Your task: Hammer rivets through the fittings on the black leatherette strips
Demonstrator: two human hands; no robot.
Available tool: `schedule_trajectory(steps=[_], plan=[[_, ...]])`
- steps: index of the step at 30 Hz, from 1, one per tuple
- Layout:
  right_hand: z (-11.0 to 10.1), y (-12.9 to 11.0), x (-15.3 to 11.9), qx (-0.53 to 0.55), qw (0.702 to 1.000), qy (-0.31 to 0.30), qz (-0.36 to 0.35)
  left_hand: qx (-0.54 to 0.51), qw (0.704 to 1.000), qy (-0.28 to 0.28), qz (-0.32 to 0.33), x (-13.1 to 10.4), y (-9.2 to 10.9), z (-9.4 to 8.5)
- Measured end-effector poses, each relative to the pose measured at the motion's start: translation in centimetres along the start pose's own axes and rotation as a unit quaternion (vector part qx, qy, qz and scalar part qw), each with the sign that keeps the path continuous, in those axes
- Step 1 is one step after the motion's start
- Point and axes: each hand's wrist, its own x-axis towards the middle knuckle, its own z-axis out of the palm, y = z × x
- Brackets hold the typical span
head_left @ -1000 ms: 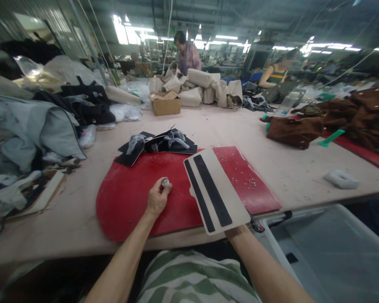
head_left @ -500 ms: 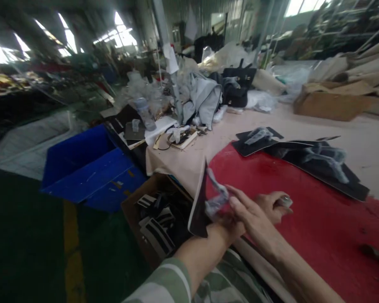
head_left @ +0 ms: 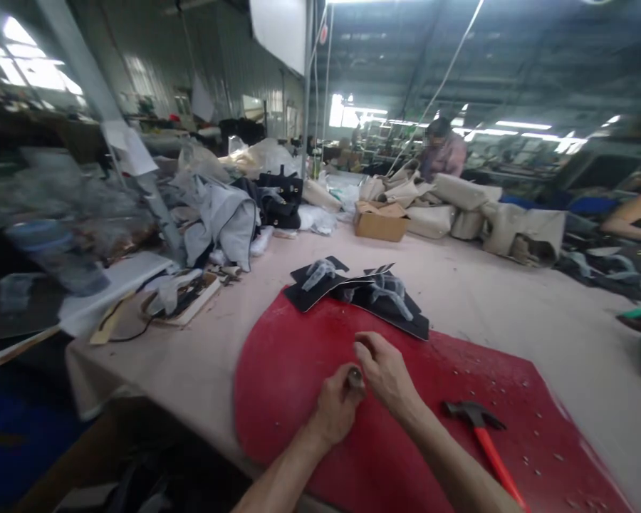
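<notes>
My left hand [head_left: 335, 407] is closed around a small metal tool [head_left: 355, 377] held upright over the red mat [head_left: 288, 370]. Beside it, my right hand [head_left: 385, 372] rests with its fingers curled and touching that tool; it holds nothing else. Both hands hover over the middle of the mat. Black flat pieces with plastic-wrapped fittings [head_left: 360, 292] lie stacked at the mat's far edge.
A hammer with a red handle [head_left: 483, 434] lies on the mat to the right among small scattered studs. Piles of grey and black bags [head_left: 235, 210] crowd the left. A cardboard box [head_left: 380, 221] and beige bags sit farther back, where a person stands.
The head swung left toward the floor boxes and back. The beige panel with black stripes that my right hand held is gone from my hands. Both hands are now together over the mat.
</notes>
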Motion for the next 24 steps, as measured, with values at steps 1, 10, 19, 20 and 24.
schedule_trajectory(steps=[1,10,19,20,24], plan=[[-0.9,0.9,1.4,-0.047,0.999,0.021,0.007,0.008,1.000,-0.008,-0.007,0.0,-0.2,0.0],[-2.3,3.3,15.1,-0.203,0.974,0.059,-0.081,0.040,0.998,-0.023,-0.040,-0.3,-2.0,0.1],[-3.6,1.7,15.2,-0.186,0.968,0.067,-0.152,0.048,0.998,-0.021,-0.045,-0.1,-1.4,-0.1],[-4.9,1.6,13.8,-0.172,0.973,0.088,-0.129,0.046,0.998,-0.022,-0.045,-0.1,-1.3,-0.1],[-12.2,1.3,6.5,-0.054,0.993,0.105,-0.021,-0.001,0.998,-0.004,-0.056,0.0,-1.5,-0.3]])
